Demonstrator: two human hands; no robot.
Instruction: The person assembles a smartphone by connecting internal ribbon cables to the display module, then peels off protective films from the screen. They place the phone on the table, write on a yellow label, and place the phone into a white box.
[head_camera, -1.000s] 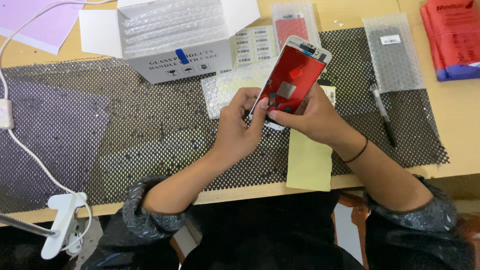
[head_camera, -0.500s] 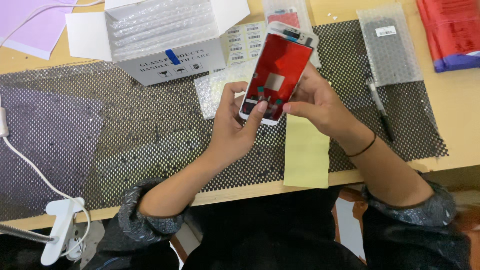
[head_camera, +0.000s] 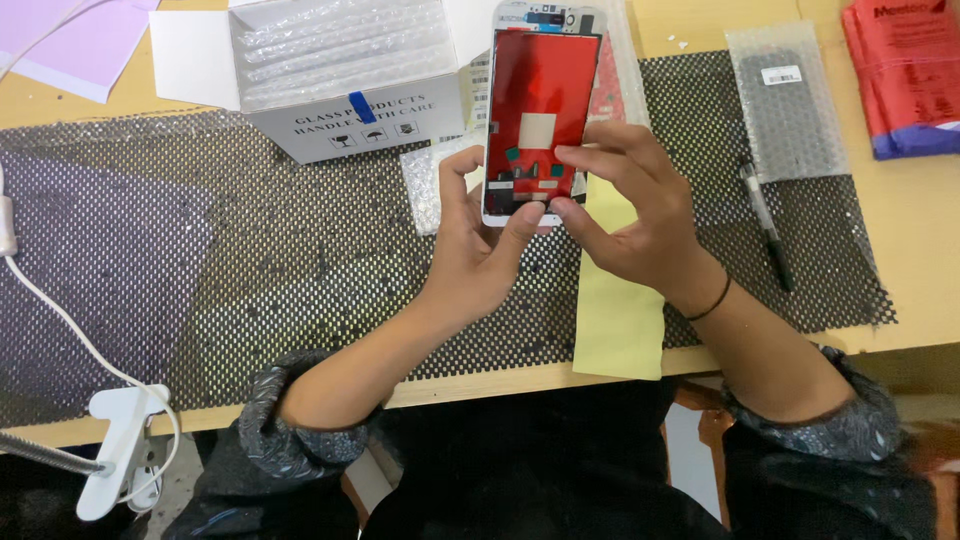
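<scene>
A view from above shows 2 bare hands holding a phone screen panel (head_camera: 541, 110) upright over a wooden counter (head_camera: 930, 250). The panel has a white frame and a red backing, with a pale square patch and small dark parts near its lower end. The left hand (head_camera: 480, 250) grips the panel's lower left edge, thumb pressed against the bottom corner. The right hand (head_camera: 635, 215) closes on the lower right edge, its fingers (head_camera: 590, 160) reaching across the red backing. A thin black band circles the right wrist.

A black mesh mat (head_camera: 250, 260) covers most of the counter beneath the hands. Just under the right hand lies a pale yellow sheet (head_camera: 620, 320), running toward the counter's near edge. Behind the panel, to the left, sits an open white cardboard box (head_camera: 350, 85) packed with bubble-wrapped pieces. To the right, a bubble-wrap pouch (head_camera: 790, 100) rests on the mat, with a dark pen-like tool (head_camera: 768, 225) below it. A stack of red packets (head_camera: 905, 70) sits at the far right corner. A white cable (head_camera: 70, 330) crosses the mat at the left, ending near a white clamp (head_camera: 120, 450) on the counter's front edge. A purple sheet (head_camera: 80, 35) lies at the top left.
</scene>
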